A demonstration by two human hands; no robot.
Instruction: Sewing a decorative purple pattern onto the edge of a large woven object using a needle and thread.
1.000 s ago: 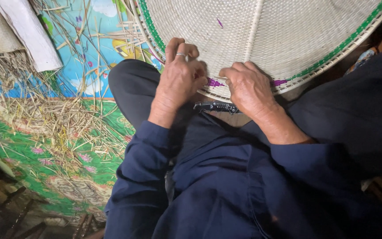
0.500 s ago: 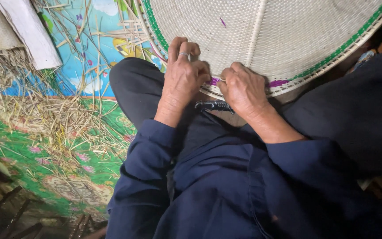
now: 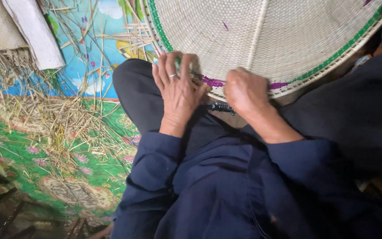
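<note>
A large round woven tray (image 3: 261,40) of pale straw, with a green band and a purple stretch near its rim, rests on my lap. My left hand (image 3: 177,90), a ring on one finger, lies flat on the rim with its fingers spread over the green band. My right hand (image 3: 246,90) is curled on the rim at the purple weave, pinching a strand there. A small dark object (image 3: 221,106) lies just under the rim between my two wrists. Dark blue sleeves and dark trousers fill the lower part of the view.
A colourful mat (image 3: 45,159), green and blue with flowers, covers the floor at left. Loose straw and cut strips (image 3: 63,119) are scattered over it. Folded pale woven pieces (image 3: 27,31) lie at the top left.
Both hands have shifted a little along the rim. My left hand's fingers have spread flatter onto the green band; my right hand stays curled on the purple weave.
</note>
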